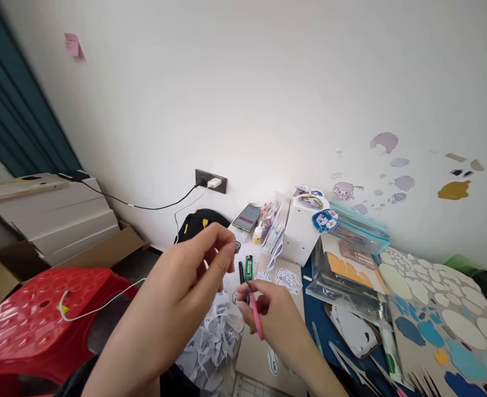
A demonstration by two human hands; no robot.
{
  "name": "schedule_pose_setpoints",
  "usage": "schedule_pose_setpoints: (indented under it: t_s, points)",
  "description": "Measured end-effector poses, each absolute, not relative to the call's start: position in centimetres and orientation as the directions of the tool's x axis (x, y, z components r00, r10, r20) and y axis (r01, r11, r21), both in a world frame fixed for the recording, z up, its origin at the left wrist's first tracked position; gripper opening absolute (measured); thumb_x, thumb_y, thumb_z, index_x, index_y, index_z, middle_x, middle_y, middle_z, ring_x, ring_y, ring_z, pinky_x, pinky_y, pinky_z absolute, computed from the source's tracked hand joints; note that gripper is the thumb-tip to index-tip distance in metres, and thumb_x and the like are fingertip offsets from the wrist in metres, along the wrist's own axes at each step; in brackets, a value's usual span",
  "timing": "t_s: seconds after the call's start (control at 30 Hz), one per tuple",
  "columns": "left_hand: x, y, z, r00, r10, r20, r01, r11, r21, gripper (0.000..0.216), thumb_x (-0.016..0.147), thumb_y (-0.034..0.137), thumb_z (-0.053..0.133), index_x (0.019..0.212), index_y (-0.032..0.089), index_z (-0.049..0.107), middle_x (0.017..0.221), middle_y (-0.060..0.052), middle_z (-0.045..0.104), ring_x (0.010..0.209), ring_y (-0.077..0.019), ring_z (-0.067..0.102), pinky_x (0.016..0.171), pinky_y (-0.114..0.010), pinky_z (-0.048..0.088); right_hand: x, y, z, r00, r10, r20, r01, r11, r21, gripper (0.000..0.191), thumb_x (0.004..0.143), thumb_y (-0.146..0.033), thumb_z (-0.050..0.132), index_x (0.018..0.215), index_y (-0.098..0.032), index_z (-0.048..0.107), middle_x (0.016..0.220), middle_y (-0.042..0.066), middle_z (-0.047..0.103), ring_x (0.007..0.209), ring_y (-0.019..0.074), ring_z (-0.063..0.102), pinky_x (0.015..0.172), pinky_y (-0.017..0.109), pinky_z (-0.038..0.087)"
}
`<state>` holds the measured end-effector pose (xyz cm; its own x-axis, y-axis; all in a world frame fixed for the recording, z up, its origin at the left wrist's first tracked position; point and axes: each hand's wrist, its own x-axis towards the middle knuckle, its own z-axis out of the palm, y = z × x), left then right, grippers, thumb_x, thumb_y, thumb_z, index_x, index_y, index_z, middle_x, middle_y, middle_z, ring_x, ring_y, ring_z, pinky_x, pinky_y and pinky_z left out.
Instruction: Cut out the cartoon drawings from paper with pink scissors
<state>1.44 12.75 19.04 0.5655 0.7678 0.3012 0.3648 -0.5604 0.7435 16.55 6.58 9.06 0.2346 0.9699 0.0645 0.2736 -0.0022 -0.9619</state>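
Observation:
My left hand is raised at the centre, thumb and forefinger pinched on a small dark-edged piece, perhaps paper; most of it is hidden by the fingertips. Lower and to the right, my right hand is closed around a pair of scissors with a pink handle. The blades are mostly hidden. Just beyond that hand lie a black pen-like stick and a green-labelled item. A white cutout with a line drawing is on the table beside them. White paper scraps are heaped below my hands.
A phone lies at the table's back. Right of it stand a white box and clear pouches. Tweezers rest on the blue surface near a board of coloured cutouts. A red stool stands left.

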Motion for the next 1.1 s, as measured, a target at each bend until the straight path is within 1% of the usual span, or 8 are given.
schedule_pose_setpoints:
  t_s: [0.07, 0.2, 0.4, 0.47, 0.63, 0.83, 0.93, 1.1]
  points:
    - [2.0, 12.4, 18.9, 0.625, 0.729, 0.279, 0.35, -0.58, 0.735, 0.027, 0.099, 0.038, 0.036, 0.079, 0.024, 0.047, 0.061, 0.006, 0.05, 0.055, -0.0142, 0.046, 0.052, -0.026, 0.036, 17.6, 5.6, 10.6, 0.273, 0.96, 0.065, 0.204, 0.009, -0.979, 0.01, 0.082, -0.025, 0.063, 0.087, -0.017, 0.067, 0.054, -0.005, 0.052, 0.045, 0.0119, 0.046, 0.043, 0.022, 0.041]
    - [3.4, 11.2, 18.7, 0.752, 0.626, 0.207, 0.304, -0.608, 0.733, 0.027, 0.099, 0.038, 0.034, 0.078, 0.024, 0.044, 0.064, 0.005, 0.051, 0.057, -0.0145, 0.045, 0.055, -0.026, 0.035, 18.7, 3.1, 13.5, 0.38, 0.91, 0.166, 0.137, 0.122, -0.983, 0.016, 0.087, -0.035, 0.064, 0.091, -0.02, 0.064, 0.056, -0.006, 0.049, 0.048, 0.0103, 0.046, 0.047, 0.02, 0.043]
    - [5.6, 10.1, 18.4, 0.831, 0.545, 0.106, 0.31, -0.614, 0.726, 0.023, 0.099, 0.036, 0.034, 0.083, 0.023, 0.044, 0.072, 0.003, 0.055, 0.063, -0.0166, 0.048, 0.059, -0.028, 0.034, 19.2, 1.4, 15.0, 0.437, 0.856, 0.275, 0.09, 0.263, -0.961, 0.011, 0.086, -0.032, 0.067, 0.085, -0.023, 0.061, 0.092, -0.003, 0.053, 0.049, 0.0044, 0.05, 0.048, 0.017, 0.046]
    - [6.1, 10.0, 18.4, 0.834, 0.545, 0.089, 0.316, -0.603, 0.732, 0.023, 0.099, 0.036, 0.035, 0.082, 0.023, 0.043, 0.074, 0.002, 0.055, 0.064, -0.0167, 0.048, 0.06, -0.028, 0.034, 19.3, 1.5, 15.1, 0.415, 0.862, 0.292, 0.086, 0.283, -0.955, 0.014, 0.085, -0.029, 0.068, 0.08, -0.02, 0.06, 0.091, -0.003, 0.052, 0.047, 0.0037, 0.052, 0.045, 0.017, 0.044]
    - [6.3, 10.0, 18.4, 0.846, 0.525, 0.097, 0.27, -0.577, 0.771, 0.025, 0.098, 0.037, 0.037, 0.081, 0.022, 0.046, 0.07, 0.004, 0.054, 0.062, -0.0151, 0.047, 0.059, -0.027, 0.034, 19.4, 1.8, 15.1, 0.397, 0.866, 0.303, 0.097, 0.288, -0.953, 0.022, 0.084, -0.03, 0.069, 0.072, -0.018, 0.056, 0.082, -0.004, 0.05, 0.048, 0.0046, 0.051, 0.046, 0.017, 0.044]
    - [6.3, 10.3, 18.2, 0.84, 0.537, 0.073, 0.238, -0.486, 0.841, 0.027, 0.097, 0.041, 0.04, 0.081, 0.022, 0.051, 0.07, 0.004, 0.056, 0.061, -0.0144, 0.05, 0.056, -0.026, 0.035, 19.8, 1.6, 15.1, 0.372, 0.873, 0.315, 0.12, 0.291, -0.949, 0.015, 0.088, -0.024, 0.061, 0.076, -0.02, 0.054, 0.081, -0.004, 0.05, 0.05, 0.0067, 0.048, 0.047, 0.019, 0.04]
    - [6.1, 10.3, 18.1, 0.831, 0.547, 0.096, 0.183, -0.433, 0.883, 0.028, 0.097, 0.044, 0.041, 0.081, 0.023, 0.051, 0.067, 0.004, 0.051, 0.06, -0.0139, 0.045, 0.054, -0.025, 0.034, 20.5, 0.9, 15.4, 0.28, 0.918, 0.281, 0.159, 0.245, -0.956, 0.012, 0.079, -0.02, 0.065, 0.074, -0.02, 0.054, 0.066, -0.005, 0.048, 0.052, 0.0104, 0.043, 0.048, 0.022, 0.032]
    - [5.7, 10.3, 17.8, 0.816, 0.57, 0.097, 0.079, -0.276, 0.958, 0.027, 0.095, 0.046, 0.047, 0.081, 0.024, 0.053, 0.068, 0.006, 0.047, 0.063, -0.0125, 0.045, 0.058, -0.023, 0.036, 20.9, -0.9, 15.7, 0.281, 0.945, 0.168, 0.265, 0.092, -0.96, 0.013, 0.068, -0.027, 0.07, 0.075, -0.021, 0.06, 0.068, -0.001, 0.053, 0.062, 0.0177, 0.051, 0.056, 0.027, 0.041]
